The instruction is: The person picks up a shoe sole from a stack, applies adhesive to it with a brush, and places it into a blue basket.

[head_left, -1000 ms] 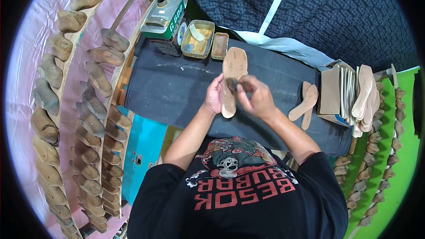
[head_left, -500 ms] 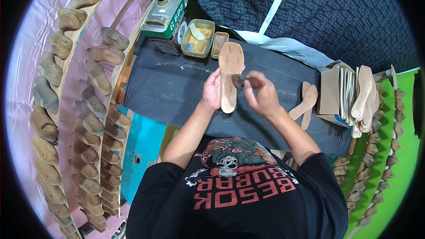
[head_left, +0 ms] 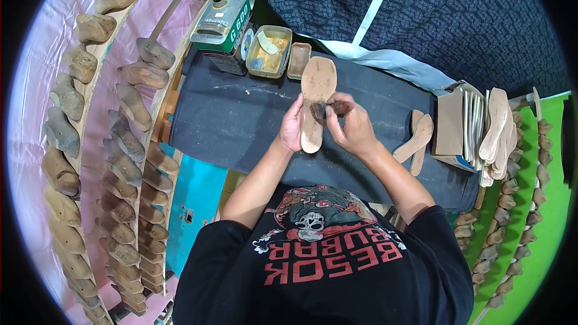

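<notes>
A tan insole (head_left: 319,78) is held over the dark work surface, its wide end pointing away from me. My left hand (head_left: 292,125) grips its narrow part from the left side. In my right hand (head_left: 352,125) is a brush (head_left: 340,108) with a dark, stained handle, pinched between thumb and fingers. The brush's dark bristles lie over the middle of the insole. Beyond the insole stand a small open container (head_left: 299,60) and a larger tub (head_left: 269,52) with yellowish residue and a pale scrap inside.
A green and silver can (head_left: 221,24) stands at the back left of the dark table (head_left: 229,120). Loose insoles (head_left: 416,138) lie at the right, beside a cardboard box (head_left: 451,126) of stacked insoles. Racks of shoe lasts (head_left: 127,135) line both sides.
The brush in my right hand has moved left onto the middle of the insole. The insole and my left hand have shifted slightly to the right.
</notes>
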`<move>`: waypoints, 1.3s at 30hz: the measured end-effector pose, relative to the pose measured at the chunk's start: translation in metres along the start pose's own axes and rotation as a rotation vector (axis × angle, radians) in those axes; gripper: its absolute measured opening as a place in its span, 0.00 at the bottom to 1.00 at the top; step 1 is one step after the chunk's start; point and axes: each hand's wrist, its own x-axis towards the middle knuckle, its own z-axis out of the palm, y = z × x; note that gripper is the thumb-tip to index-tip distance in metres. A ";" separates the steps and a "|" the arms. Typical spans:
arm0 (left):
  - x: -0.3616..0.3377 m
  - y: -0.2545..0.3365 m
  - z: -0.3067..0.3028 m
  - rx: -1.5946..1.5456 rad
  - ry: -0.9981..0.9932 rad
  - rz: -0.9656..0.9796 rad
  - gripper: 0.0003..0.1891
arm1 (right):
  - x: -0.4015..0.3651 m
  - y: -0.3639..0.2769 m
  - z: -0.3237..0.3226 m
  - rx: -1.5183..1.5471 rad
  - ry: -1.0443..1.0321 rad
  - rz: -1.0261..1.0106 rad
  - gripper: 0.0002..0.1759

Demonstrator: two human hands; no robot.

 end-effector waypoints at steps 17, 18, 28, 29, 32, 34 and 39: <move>0.009 -0.001 -0.010 -0.196 -0.191 0.008 0.29 | 0.014 -0.001 -0.002 -0.027 0.057 0.073 0.07; 0.006 0.001 0.001 -0.188 -0.166 -0.006 0.30 | 0.008 -0.001 0.002 -0.026 0.046 0.009 0.08; 0.016 0.029 0.026 -0.145 -0.205 0.225 0.32 | -0.006 -0.023 -0.001 0.041 0.091 -0.066 0.10; 0.015 0.030 0.029 -0.143 -0.215 0.230 0.32 | -0.002 -0.021 -0.007 0.101 0.115 0.009 0.09; 0.020 0.032 0.032 -0.161 -0.215 0.219 0.31 | 0.006 -0.025 -0.021 0.196 0.116 0.166 0.08; 0.025 0.037 0.039 -0.125 -0.206 0.249 0.30 | 0.013 -0.022 -0.023 0.206 0.181 0.101 0.07; 0.034 0.042 0.033 -0.070 -0.189 0.239 0.29 | 0.032 -0.019 -0.039 0.171 0.244 0.175 0.07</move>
